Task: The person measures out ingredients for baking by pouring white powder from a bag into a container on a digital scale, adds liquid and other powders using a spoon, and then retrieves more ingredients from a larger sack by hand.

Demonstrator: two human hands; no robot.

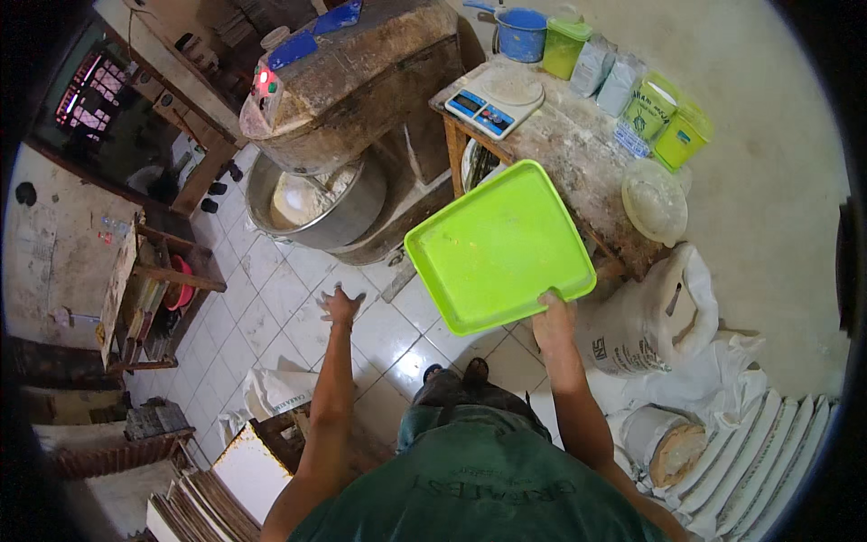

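Observation:
My right hand [557, 318] grips the near edge of a bright green plastic tray [501, 244], its thumb over the rim. A few small specks lie on the tray, which hangs tilted above the floor beside a worktable. Out to the left, my left hand [343, 306] is in the air with fingers spread and holds nothing. Beyond it stands a large dough mixer [352, 95] with a red light lit on its control panel. White flour and a paler heap lie in its steel bowl [355, 210], around the mixing arm.
A flour-dusted wooden table [576, 162] carries a digital kitchen scale [498, 101], lime-green containers [565, 44], a blue dipper [520, 34] and a clear plastic bowl [653, 200]. An opened sack [637, 325] with a scoop stands at right, near stacked sacks [752, 467]. A wooden shelf [156, 291] is at left.

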